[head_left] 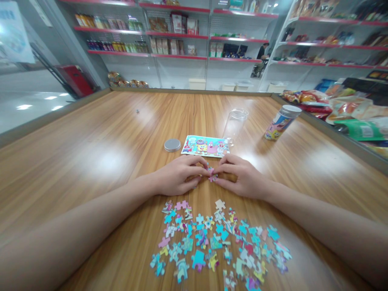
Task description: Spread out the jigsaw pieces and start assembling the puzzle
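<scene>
My left hand and my right hand meet over the middle of the wooden table. Between their fingertips are small pink jigsaw pieces; both hands pinch at them, and my fingers partly cover them. Whether these pieces are locked together I cannot tell. Just beyond the hands lies a picture card with cartoon figures on a light blue ground. Nearer to me, between my forearms, many loose jigsaw pieces in blue, pink, yellow and white are spread out, a cream piece among those closest to my right hand.
A round silver lid lies left of the card. Behind the card's right end stands a clear plastic canister. Farther right is a printed canister with a pale lid. Bagged goods border the table's right edge; stocked shelves line the back.
</scene>
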`<state>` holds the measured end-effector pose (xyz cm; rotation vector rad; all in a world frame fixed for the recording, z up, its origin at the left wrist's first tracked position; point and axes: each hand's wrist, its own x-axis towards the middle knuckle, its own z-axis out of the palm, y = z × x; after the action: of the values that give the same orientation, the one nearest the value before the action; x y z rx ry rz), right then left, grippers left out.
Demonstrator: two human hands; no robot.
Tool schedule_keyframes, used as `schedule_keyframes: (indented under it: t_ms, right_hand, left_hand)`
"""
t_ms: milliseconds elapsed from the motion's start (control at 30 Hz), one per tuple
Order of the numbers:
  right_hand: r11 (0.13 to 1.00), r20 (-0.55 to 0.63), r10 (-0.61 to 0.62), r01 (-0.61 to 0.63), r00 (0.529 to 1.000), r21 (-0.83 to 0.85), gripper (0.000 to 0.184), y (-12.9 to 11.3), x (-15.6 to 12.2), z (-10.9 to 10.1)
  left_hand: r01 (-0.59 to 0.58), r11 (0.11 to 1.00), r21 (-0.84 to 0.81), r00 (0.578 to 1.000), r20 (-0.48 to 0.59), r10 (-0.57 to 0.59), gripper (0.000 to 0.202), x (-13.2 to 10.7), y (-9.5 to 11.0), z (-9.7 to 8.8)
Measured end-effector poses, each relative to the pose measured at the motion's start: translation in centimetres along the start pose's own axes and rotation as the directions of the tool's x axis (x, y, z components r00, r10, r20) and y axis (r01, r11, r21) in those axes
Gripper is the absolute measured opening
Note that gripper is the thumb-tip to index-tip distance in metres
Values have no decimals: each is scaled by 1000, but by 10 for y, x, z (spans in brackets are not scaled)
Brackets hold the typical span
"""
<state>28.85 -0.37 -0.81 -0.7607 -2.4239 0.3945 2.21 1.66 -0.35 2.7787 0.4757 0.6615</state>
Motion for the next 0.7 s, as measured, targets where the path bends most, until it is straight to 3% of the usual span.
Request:
schedule_keyframes:
  t_ms: [233, 433, 567, 700]
  right_hand:
    - [995, 43, -76, 74, 996, 62, 21, -1, -1, 0]
    - [997, 45, -44, 41, 998, 65, 36, -4, 0, -3]
    - [997, 46, -35, 32, 998, 73, 19, -7, 0, -3]
    - [995, 54, -50, 44, 997, 95, 17, -7, 0, -1]
  left_hand:
    - [11, 1000, -2, 1000, 2, -11, 34, -1, -1, 1]
    - [11, 1000, -4, 1000, 20, -11, 34, -1, -2, 1]
    - [7, 1000, -3, 1000, 10, -7, 34, 0, -1, 0]
    - [0, 1000, -16, 1000, 5, 0, 34, 1, 0, 0]
